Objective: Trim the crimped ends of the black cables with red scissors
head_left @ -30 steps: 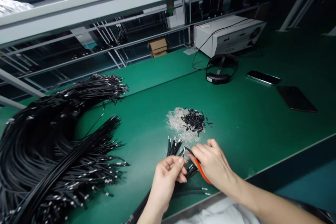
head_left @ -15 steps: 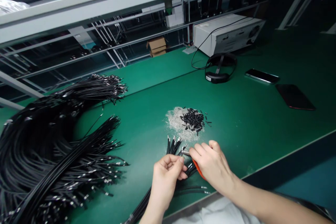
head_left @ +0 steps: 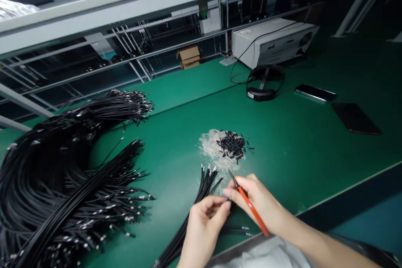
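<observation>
My left hand (head_left: 204,224) is pinched on a black cable end near the bench's front edge. My right hand (head_left: 260,207) holds an orange-handled tool (head_left: 249,205) with its dark tip pointing up and left, and its fingers meet the left hand's fingertips. A small bundle of black cables (head_left: 201,194) with metal tips fans out on the green mat just left of both hands. Beyond them lies a pile of short black tube pieces (head_left: 232,144) on a patch of whitish shreds (head_left: 212,148).
A large heap of black cables (head_left: 59,180) fills the left of the green bench (head_left: 307,150). At the back stand a white machine (head_left: 273,42) and black headphones (head_left: 265,81). Two phones (head_left: 315,93) (head_left: 354,118) lie at the right. A metal rack runs behind.
My right hand has turned, so the orange tool now shows along its back with the tip raised. Both hands have drawn slightly nearer to me, and the cable bundle lies more exposed.
</observation>
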`<state>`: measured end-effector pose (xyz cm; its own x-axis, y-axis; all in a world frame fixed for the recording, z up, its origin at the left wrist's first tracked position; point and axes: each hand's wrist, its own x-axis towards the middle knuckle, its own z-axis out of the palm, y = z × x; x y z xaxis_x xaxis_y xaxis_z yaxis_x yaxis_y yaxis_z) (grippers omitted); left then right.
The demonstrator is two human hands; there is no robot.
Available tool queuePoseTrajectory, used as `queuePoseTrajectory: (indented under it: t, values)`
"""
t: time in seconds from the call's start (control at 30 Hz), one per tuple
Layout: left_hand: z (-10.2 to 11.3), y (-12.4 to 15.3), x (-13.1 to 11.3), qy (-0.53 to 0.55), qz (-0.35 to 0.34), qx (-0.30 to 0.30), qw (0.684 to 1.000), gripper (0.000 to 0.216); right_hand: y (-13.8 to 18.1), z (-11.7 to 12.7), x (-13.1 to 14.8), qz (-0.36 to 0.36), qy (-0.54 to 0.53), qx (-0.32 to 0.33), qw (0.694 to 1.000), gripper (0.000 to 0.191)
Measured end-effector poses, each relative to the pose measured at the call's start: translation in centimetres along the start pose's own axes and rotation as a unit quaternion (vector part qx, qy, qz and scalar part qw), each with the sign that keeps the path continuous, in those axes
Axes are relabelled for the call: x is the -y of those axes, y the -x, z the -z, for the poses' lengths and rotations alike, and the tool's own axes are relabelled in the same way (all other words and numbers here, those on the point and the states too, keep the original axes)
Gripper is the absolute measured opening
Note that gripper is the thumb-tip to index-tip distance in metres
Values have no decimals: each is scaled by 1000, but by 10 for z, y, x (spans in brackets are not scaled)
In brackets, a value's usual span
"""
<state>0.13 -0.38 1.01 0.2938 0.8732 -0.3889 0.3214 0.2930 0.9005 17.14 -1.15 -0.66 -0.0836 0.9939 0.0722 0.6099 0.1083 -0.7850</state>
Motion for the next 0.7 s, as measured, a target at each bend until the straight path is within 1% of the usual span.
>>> queuePoseTrajectory:
  t: [0.03, 0.07, 0.1, 0.13, 0.17, 0.2, 0.23, 0.27, 0.33, 0.4, 0.47, 0.57, 0.7]
  values:
    - [2, 1, 2, -48, -29, -8, 998, 33, 5, -1, -1, -4, 10, 18, 1000, 22]
    - [6, 2, 4, -107, -61, -31, 992, 31, 11, -1, -4, -6, 35, 26, 999, 22]
    - [11, 2, 7, -174, -92, -77, 977, 31, 15, -2, -6, -5, 68, 25, 997, 21]
    - [16, 1, 10, -242, -113, -133, 955, 31, 19, -3, -9, -3, 103, 20, 995, 20]
    - [22, -1, 13, -304, -116, -183, 928, 34, 21, -4, -11, 2, 132, 16, 991, 19]
    - [27, -2, 16, -354, -105, -217, 904, 39, 22, -4, -13, 8, 154, 12, 988, 18]
    - [31, -4, 19, -390, -86, -233, 887, 45, 22, -4, -13, 14, 169, 8, 986, 17]
    - [34, -6, 21, -414, -62, -235, 877, 49, 19, -4, -12, 21, 178, 1, 984, 16]
    - [37, -7, 23, -433, -19, -213, 876, 49, 11, -5, -9, 27, 192, -20, 981, 13]
    - [36, -6, 23, -419, 12, -186, 888, 45, -2, -6, -5, 28, 201, -37, 978, 11]
    - [35, -2, 21, -387, 27, -176, 905, 43, -15, -8, -1, 30, 197, -36, 979, 13]
    - [35, 4, 18, -342, 30, -182, 921, 41, -32, -15, 2, 22, 151, -32, 988, 18]
    - [35, 10, 16, -306, 31, -203, 930, 42, -40, -24, 5, -48, 50, -25, 997, 24]
